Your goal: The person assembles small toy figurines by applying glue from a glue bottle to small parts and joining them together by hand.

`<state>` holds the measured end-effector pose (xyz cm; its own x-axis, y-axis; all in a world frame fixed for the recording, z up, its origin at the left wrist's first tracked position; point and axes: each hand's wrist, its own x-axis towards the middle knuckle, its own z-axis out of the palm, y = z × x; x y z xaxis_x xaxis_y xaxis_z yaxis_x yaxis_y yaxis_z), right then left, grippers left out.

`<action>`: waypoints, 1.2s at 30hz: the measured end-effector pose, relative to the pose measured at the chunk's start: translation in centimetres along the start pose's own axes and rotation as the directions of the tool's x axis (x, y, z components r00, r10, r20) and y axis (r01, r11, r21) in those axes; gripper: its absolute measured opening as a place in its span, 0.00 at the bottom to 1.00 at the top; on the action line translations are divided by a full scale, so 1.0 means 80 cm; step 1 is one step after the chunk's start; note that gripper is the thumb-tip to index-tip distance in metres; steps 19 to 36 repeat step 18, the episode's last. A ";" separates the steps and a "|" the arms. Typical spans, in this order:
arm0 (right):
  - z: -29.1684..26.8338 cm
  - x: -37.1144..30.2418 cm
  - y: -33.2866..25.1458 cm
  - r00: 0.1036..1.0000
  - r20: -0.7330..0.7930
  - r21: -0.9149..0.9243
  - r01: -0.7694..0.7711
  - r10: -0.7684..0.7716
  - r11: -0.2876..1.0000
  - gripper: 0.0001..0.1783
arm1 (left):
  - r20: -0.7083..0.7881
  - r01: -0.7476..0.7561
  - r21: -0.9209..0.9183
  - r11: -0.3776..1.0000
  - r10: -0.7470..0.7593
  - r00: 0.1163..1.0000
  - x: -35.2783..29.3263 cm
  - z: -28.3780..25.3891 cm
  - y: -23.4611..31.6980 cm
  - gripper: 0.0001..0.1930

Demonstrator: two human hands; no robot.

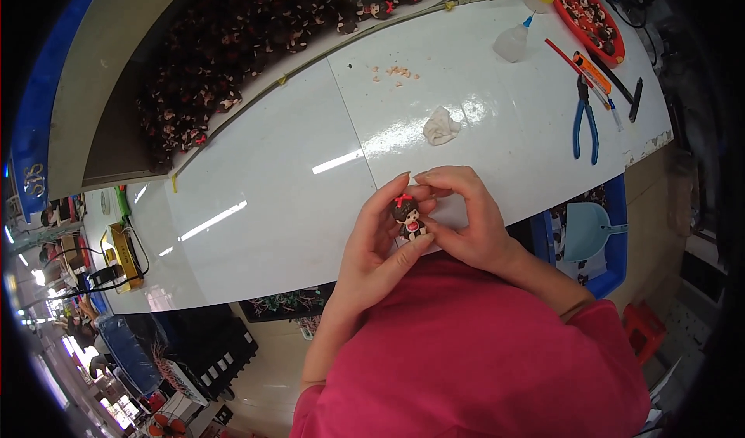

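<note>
A small doll figurine (pixel 407 217) with dark brown hair, a red bow and a red patch at its front sits upright between my hands, just over the table's near edge. My left hand (pixel 365 256) is closed round it, the thumb at its base and the fingers along its left side. From the other side my right hand (pixel 477 228) curves in, with its thumb against the figurine's lower right and its fingertips close behind the head. Beyond the hands, a crumpled white cloth (pixel 441 127) lies on the white table (pixel 279 143).
A large bin (pixel 233 54) of dark-haired figurines stands far left. Small peach-coloured pieces (pixel 400 72) lie beyond the cloth. Rightward are a squeeze bottle (pixel 511 44), blue-handled pliers (pixel 579 128), an orange cutter (pixel 592 72) and a red basin (pixel 570 20). A dustpan (pixel 586 232) rests in a blue crate.
</note>
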<state>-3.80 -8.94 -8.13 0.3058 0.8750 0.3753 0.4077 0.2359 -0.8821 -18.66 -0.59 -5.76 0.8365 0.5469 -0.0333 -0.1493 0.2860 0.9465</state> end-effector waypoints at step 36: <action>-0.055 0.074 0.071 0.965 0.164 0.183 -0.235 0.206 0.955 0.34 | 0.023 0.019 0.628 0.778 -0.043 0.999 0.159 -0.022 0.022 0.30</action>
